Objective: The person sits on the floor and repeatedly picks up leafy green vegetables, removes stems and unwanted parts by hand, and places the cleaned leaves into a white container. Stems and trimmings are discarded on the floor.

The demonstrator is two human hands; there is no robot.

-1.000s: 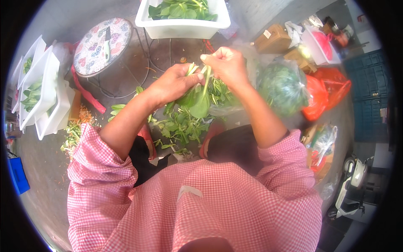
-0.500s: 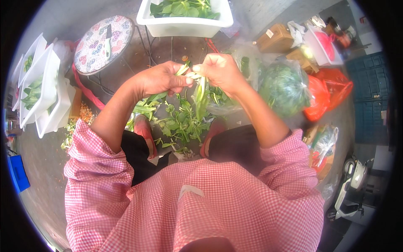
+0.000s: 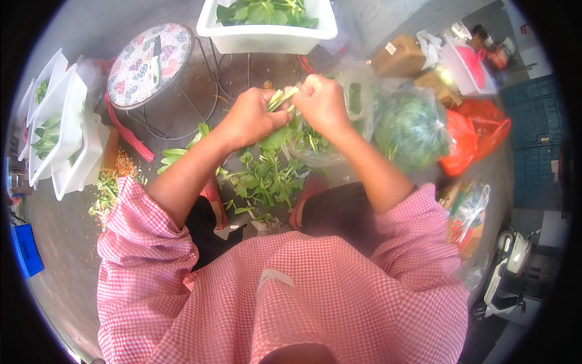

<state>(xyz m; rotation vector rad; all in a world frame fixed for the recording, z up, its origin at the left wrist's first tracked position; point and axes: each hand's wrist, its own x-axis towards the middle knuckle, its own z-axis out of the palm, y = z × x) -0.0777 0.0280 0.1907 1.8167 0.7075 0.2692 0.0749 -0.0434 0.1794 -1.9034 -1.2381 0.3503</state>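
Observation:
Pale stem ends of a bunch of leafy greens (image 3: 278,99) stick up between my hands. My left hand (image 3: 253,118) is closed round the bunch, and leaves show under its far side, to the right. Against the stem ends, my right hand (image 3: 321,103) is closed in a pinch; its fingertips are partly hidden. On the floor between my shoes lies a heap of loose greens (image 3: 267,181). More leaves (image 3: 173,158) show beside my left forearm. A clear plastic bag (image 3: 357,91) with greens inside stands just beyond and below my right hand.
A white basin (image 3: 267,41) of leaves stands ahead. On the far left, a round stool (image 3: 128,70) bears a knife (image 3: 156,68), near stacked white trays (image 3: 70,136). To the right sit a tied bag of greens (image 3: 409,130), red bags (image 3: 476,133), cardboard boxes (image 3: 397,56) and a scooter (image 3: 509,267).
Both hands have shifted slightly right, and my left hand has turned so the stems point up. The long leaf hanging between my hands is no longer in sight there.

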